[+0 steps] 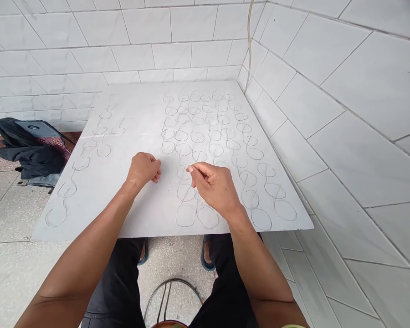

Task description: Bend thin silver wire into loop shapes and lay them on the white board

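A white board point(136, 123) lies in front of me, covered with several rows of thin bent wire loops point(208, 136). My left hand point(144, 168) is closed in a loose fist near the board's middle, fingertips pinched on something thin I cannot make out. My right hand point(213, 184) is close beside it, thumb and forefinger pinched together over the nearest wire loops point(186, 193). A fine wire seems to run between the two hands, though I cannot be sure. A separate line of wire loops point(84, 161) runs down the board's left side.
White tiled walls point(328, 100) close in behind and to the right of the board. A dark bag with clothing point(32, 148) sits on the floor at the left. A coil of wire point(172, 296) lies on the floor between my legs. A cord point(249, 45) hangs in the corner.
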A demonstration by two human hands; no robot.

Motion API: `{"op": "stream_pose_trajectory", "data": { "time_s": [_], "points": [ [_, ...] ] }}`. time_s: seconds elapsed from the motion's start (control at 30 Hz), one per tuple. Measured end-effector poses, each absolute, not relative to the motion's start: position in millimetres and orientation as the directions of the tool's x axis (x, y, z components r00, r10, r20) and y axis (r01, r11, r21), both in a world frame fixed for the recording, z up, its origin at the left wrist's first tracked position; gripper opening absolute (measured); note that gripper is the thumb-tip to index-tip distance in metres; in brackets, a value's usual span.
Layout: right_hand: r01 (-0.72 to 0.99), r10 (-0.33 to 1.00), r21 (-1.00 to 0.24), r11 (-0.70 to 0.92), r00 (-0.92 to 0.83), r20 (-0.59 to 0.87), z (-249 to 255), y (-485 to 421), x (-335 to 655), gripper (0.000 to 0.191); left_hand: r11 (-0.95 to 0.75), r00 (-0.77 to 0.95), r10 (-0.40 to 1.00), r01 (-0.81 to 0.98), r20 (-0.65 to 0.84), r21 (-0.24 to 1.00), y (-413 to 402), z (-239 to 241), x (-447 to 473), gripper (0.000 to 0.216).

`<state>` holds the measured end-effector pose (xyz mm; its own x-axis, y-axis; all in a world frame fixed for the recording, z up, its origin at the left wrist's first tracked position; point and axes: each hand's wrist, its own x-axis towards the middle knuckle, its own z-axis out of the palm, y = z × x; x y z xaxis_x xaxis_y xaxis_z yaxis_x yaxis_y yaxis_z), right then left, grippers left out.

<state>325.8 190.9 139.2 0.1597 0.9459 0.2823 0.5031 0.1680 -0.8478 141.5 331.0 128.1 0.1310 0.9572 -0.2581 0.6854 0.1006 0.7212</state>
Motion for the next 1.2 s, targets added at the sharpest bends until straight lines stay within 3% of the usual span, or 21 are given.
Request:
{"op": "stream_pose_trajectory", "data": {
  "time_s": [0.17,0.4,0.53,0.7,0.8,0.9,1.0,1.1,1.2],
  "points": [
    [0.519,0.939,-0.836,0.177,0.166,0.302,138.9,191.3,330.1,0.043,0.078,0.133,0.959,0.725,-0.251,0.684,336.1,120.5,144.6,0.011],
    [0.530,0.942,-0.829,0.179,0.149,0.299,138.4,192.0,329.4,0.043,0.004,0.115,0.968,0.883,-0.225,0.469,335.5,121.8,143.9,0.025],
    [0.519,0.950,-0.841,0.153,0.159,0.271,138.2,191.9,329.4,0.043,-0.011,0.103,0.979,0.888,-0.177,0.459,324.2,120.5,135.2,0.036],
    [0.502,0.949,-0.853,0.145,0.174,0.264,137.9,190.4,330.6,0.044,-0.075,0.066,0.997,0.891,0.035,0.448,300.1,111.7,97.2,0.035],
    [0.474,0.952,-0.873,0.119,0.196,0.236,138.0,188.2,329.1,0.044,-0.146,0.082,0.975,0.938,0.208,0.316,299.8,105.8,64.9,0.029],
    [0.464,0.960,-0.879,0.109,0.180,0.214,138.2,186.9,325.2,0.045,-0.238,0.170,0.907,0.961,0.385,0.138,321.3,100.5,34.8,0.039],
    [0.483,0.966,-0.866,0.132,0.135,0.222,138.3,187.4,320.2,0.045,-0.237,0.206,0.917,0.970,0.342,0.049,349.9,95.0,16.4,0.053],
    [0.495,0.964,-0.853,0.165,0.104,0.246,138.5,188.7,315.6,0.046,-0.243,0.230,0.945,0.970,0.232,0.028,361.4,89.1,11.1,0.056],
    [0.500,0.953,-0.839,0.214,0.083,0.292,139.5,189.0,310.9,0.047,-0.290,0.278,0.929,0.957,0.243,0.016,346.4,84.8,11.5,0.056]
  ]
}}
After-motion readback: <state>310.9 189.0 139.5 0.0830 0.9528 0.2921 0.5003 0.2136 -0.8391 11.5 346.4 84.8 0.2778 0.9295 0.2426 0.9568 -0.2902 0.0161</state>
